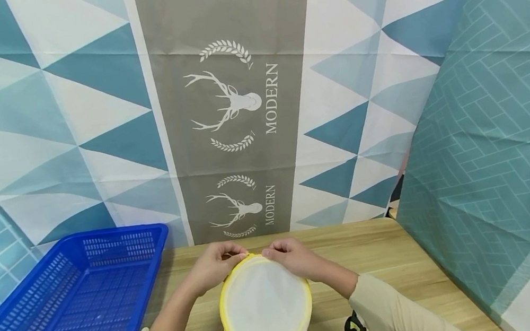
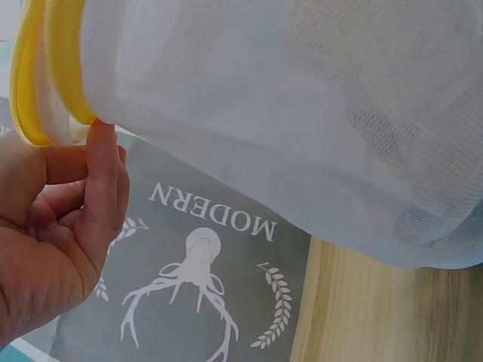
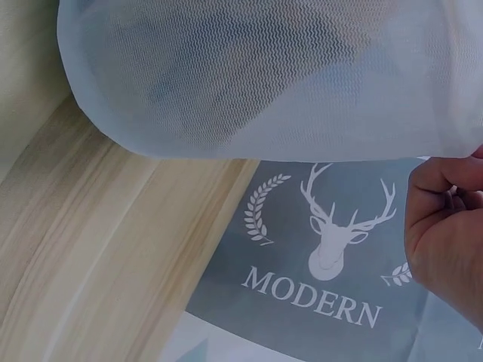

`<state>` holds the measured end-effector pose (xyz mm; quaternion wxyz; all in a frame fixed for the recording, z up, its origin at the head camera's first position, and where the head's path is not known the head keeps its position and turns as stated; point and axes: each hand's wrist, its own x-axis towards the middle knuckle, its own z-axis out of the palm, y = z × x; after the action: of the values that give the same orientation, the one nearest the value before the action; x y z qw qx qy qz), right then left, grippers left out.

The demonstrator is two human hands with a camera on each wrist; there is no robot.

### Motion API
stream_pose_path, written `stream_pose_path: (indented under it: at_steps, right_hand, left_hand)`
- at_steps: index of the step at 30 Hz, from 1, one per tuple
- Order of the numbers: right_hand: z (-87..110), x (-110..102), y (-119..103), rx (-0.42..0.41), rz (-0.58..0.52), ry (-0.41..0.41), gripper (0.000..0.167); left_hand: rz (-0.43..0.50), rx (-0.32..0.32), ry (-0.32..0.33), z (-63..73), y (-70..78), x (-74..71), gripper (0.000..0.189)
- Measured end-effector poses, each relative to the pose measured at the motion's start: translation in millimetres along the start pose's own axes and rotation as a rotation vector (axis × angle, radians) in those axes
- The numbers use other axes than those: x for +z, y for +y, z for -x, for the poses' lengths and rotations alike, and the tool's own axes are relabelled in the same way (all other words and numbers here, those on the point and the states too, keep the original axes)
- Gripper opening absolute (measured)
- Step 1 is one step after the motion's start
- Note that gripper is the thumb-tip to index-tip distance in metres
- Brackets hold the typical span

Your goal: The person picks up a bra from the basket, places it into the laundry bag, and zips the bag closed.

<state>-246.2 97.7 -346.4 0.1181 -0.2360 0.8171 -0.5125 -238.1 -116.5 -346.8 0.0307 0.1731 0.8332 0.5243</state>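
While I watch the head view:
Bag: round white mesh laundry bag with yellow rim (image 1: 264, 299) stands on the wooden surface (image 1: 389, 265), beside a blue plastic basket (image 1: 67, 302).
Left hand (image 1: 217, 266): fingers (image 2: 102, 181) pinch the rim's far edge.
Right hand (image 1: 295, 258): fingers pinch the same edge.

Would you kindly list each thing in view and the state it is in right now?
mesh bag: white with a yellow rim, upright on the table, gripped at its far rim.
left hand: pinches the yellow rim.
right hand: pinches the rim beside the left.
blue basket: on the table's left, nothing visible inside.
table: wooden, bears bag and basket.
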Motion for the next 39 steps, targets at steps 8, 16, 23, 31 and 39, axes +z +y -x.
stream_pose_path:
  at_steps: [8,16,23,31,39]
  right_hand:
    - [-2.0,0.6,0.0,0.01,-0.022,-0.002,0.031]
    - [-5.7,4.7,-4.7,-0.032,0.065,-0.026,0.031]
    - [-4.9,6.6,-6.1,-0.036,0.091,-0.015,0.028]
    - [-4.0,5.9,-4.0,-0.035,0.079,0.009,0.029]
    - [-1.9,3.8,0.5,-0.018,0.065,0.028,0.029]
  left_hand:
    - [-0.007,0.001,0.013,0.7,-0.8,0.3,0.016]
    - [-0.012,0.007,-0.009,-0.9,0.1,2.2,0.016]
    - [-0.007,0.024,-0.025,-2.1,-1.7,3.6,0.016]
    - [-0.005,0.026,-0.008,-0.2,-2.0,3.2,0.017]
    - [0.01,-0.001,0.001,2.8,-3.4,2.4,0.017]
